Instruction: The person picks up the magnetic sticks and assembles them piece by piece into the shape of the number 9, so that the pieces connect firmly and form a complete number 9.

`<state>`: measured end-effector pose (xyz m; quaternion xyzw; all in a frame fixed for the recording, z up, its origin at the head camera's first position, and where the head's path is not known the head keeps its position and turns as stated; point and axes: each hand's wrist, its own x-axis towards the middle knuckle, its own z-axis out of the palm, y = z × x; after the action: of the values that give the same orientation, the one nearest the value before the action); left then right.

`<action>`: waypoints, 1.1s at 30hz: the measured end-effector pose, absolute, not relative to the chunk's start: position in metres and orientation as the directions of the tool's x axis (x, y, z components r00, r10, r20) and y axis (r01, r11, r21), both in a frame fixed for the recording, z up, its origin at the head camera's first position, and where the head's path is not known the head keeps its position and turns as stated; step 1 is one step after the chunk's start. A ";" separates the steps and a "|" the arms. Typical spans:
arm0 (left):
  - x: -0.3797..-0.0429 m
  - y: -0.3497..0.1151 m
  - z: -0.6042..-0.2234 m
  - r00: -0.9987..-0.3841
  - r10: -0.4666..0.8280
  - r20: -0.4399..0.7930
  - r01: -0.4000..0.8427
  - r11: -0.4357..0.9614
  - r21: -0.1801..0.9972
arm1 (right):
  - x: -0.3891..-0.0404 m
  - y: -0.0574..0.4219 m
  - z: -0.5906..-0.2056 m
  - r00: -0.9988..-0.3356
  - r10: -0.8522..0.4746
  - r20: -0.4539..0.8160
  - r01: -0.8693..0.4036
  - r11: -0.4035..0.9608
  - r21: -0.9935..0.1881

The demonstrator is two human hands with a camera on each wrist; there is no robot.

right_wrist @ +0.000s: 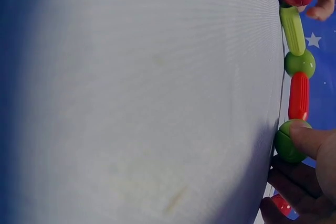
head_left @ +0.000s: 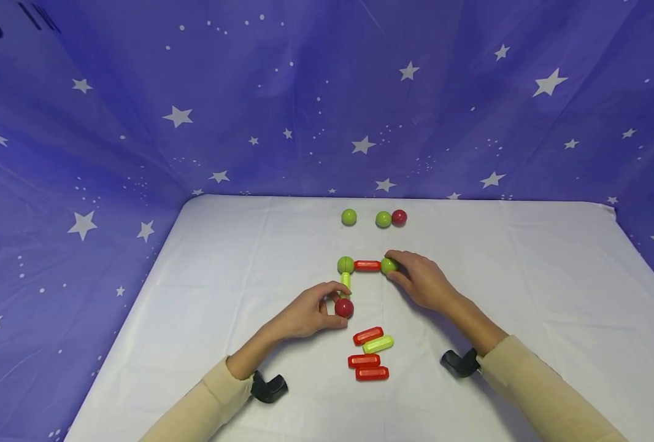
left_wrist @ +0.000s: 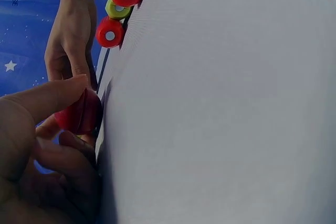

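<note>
An L-shaped chain of balls and rods lies on the white cloth. My left hand point(head_left: 307, 312) pinches the red ball point(head_left: 344, 308) at its near end, thumb in front and fingers behind. From that ball a yellow-green rod point(head_left: 346, 281) runs back to a green corner ball point(head_left: 346, 265). A red rod point(head_left: 367, 266) leads right from the corner to another green ball point(head_left: 389, 265). My right hand point(head_left: 423, 279) holds this end ball between thumb and fingers. In the right wrist view the thumb presses on the green ball point(right_wrist: 290, 145), which meets the red rod point(right_wrist: 298, 96).
Nearer the front lie loose rods: a red one point(head_left: 368, 335) beside a yellow-green one point(head_left: 378, 344), then two more red rods point(head_left: 372, 373). Toward the back sit a lone green ball point(head_left: 349, 217) and a green ball point(head_left: 383, 219) against a red ball point(head_left: 399, 217). A starry blue curtain point(head_left: 327, 98) borders the table.
</note>
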<state>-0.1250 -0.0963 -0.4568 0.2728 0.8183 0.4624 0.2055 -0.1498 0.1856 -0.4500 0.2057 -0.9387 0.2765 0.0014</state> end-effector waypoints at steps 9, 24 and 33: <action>-0.132 -0.094 -0.450 -0.719 0.686 -0.115 0.395 0.539 0.744 | -0.150 0.185 -0.450 -0.917 -0.384 0.109 -0.382 0.765 -0.518; -0.136 -0.091 -0.448 -0.715 0.681 -0.156 0.394 0.577 0.715 | -0.150 0.185 -0.450 -0.916 -0.385 0.109 -0.384 0.768 -0.513; -0.138 -0.090 -0.448 -0.703 0.693 -0.159 0.398 0.569 0.720 | -0.149 0.186 -0.451 -0.916 -0.384 0.114 -0.387 0.770 -0.508</action>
<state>-0.1378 -0.0899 -0.4478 0.3178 0.8584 0.3387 0.2181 -0.1491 0.1858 -0.4508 0.2049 -0.9406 0.2705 0.0019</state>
